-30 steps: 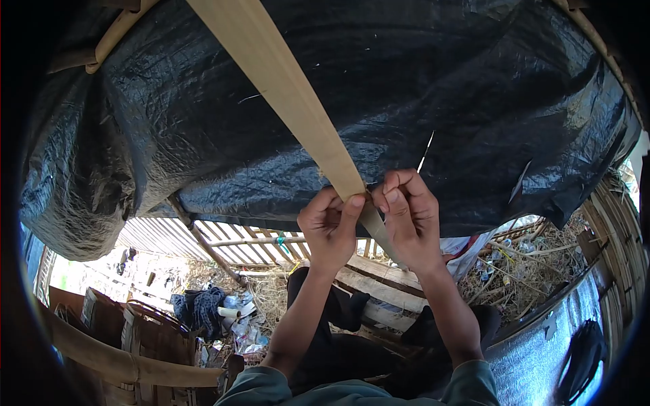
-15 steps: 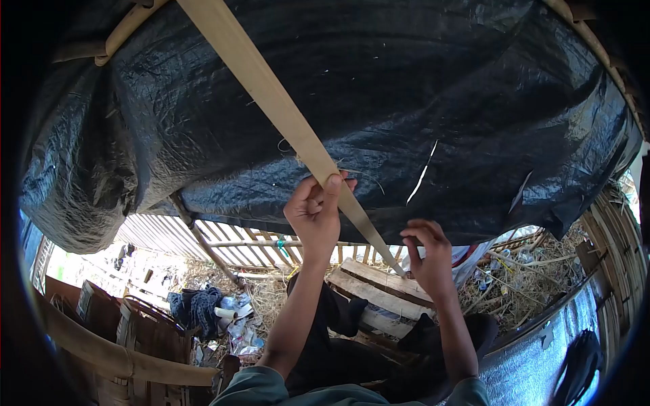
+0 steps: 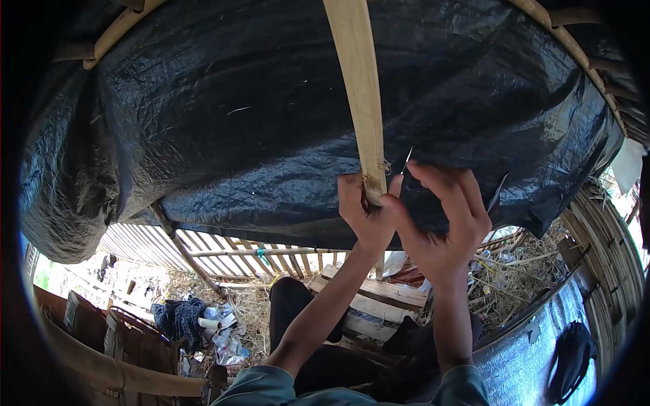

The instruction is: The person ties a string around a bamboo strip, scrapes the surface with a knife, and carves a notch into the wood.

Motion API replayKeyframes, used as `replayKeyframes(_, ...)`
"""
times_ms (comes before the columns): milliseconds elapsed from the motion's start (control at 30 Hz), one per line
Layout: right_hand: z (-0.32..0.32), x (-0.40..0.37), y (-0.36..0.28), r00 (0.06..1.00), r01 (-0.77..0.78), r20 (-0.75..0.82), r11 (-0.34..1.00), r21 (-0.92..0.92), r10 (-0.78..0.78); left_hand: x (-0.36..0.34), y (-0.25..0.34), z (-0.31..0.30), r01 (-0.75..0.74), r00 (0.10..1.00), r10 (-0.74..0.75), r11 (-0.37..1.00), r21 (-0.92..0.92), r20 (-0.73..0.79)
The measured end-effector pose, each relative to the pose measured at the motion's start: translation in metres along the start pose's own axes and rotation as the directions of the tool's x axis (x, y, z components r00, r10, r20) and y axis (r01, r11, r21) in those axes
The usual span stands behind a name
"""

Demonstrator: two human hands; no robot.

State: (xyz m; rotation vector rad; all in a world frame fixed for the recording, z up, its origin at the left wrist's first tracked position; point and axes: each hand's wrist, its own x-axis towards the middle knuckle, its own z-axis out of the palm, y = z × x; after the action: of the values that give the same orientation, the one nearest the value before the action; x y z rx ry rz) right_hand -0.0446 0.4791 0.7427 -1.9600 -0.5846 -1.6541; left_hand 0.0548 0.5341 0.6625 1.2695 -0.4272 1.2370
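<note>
The person's left hand (image 3: 372, 224) was closed round a long, pale wooden strip (image 3: 365, 101), fingers curled in at one edge and thumb up along the other. From where I stood, the strip ran nearly upright from the top of the view to the hands, in front of a big black plastic sheet (image 3: 237, 162), and a narrow piece of it showed below the grip. The right hand (image 3: 452, 233) was partly open just beside it, forefinger and thumb spread well apart, with nothing that I could see between them. Its thumb tip reached across to the strip's near edge, in front of the left hand; whether it touched the wood I couldn't tell. A few loose fibres (image 3: 386, 164) curled off that edge, just above the fingers. I took the step in hand to be tidying the edge by fingertip, the left hand steadying and the right hand working. As I judged it, the next move called for a firm left hold and a light pinch of the right thumb and forefinger on those fibres, minding the splinters. Below lay some planks (image 3: 376, 308), near the person's knees.
</note>
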Motion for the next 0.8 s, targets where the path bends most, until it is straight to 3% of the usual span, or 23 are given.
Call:
replayKeyframes(67, 0.009, 0.008, -0.004, 0.999, 0.041, -0.030, 0.999, -0.017, -0.041, -0.016, -0.022, 0.013, 0.213, 0.976, -0.215, 0.890, -0.402, 0.041)
replayKeyframes(167, 0.023, -0.001, 0.009, 0.996, 0.046, -0.072, 0.998, -0.045, -0.049, -0.015, -0.016, 0.012, 0.031, 0.999, -0.025, 0.983, -0.183, 0.039)
replayKeyframes(233, 0.024, -0.007, 0.016, 0.992, 0.032, -0.118, 0.999, -0.018, -0.034, -0.008, -0.006, 0.005, -0.020, 0.998, 0.027, 0.994, -0.108, 0.058)
replayKeyframes(433, 0.025, -0.004, 0.020, 0.989, -0.111, -0.095, 0.993, 0.033, 0.114, -0.008, -0.012, 0.011, -0.117, 0.987, 0.127, 0.988, -0.097, 0.096)
replayKeyframes(533, 0.026, -0.006, 0.026, 0.993, -0.067, -0.100, 0.998, -0.002, 0.067, -0.014, -0.017, 0.012, -0.047, 0.991, 0.058, 0.994, -0.095, 0.123)
replayKeyframes(633, 0.026, -0.010, 0.032, 0.999, -0.043, -0.018, 0.995, -0.089, 0.041, -0.013, -0.009, 0.018, 0.140, 0.988, -0.107, 0.933, -0.332, 0.115)
replayKeyframes(733, 0.031, -0.017, 0.040, 0.996, -0.042, 0.074, 0.989, -0.142, 0.053, -0.009, -0.016, 0.012, 0.280, 0.948, -0.239, 0.940, -0.195, 0.211)
replayKeyframes(800, 0.036, -0.023, 0.043, 0.992, -0.038, 0.118, 0.991, -0.130, 0.054, -0.012, -0.024, 0.008, 0.232, 0.948, -0.180, 0.956, -0.182, 0.263)
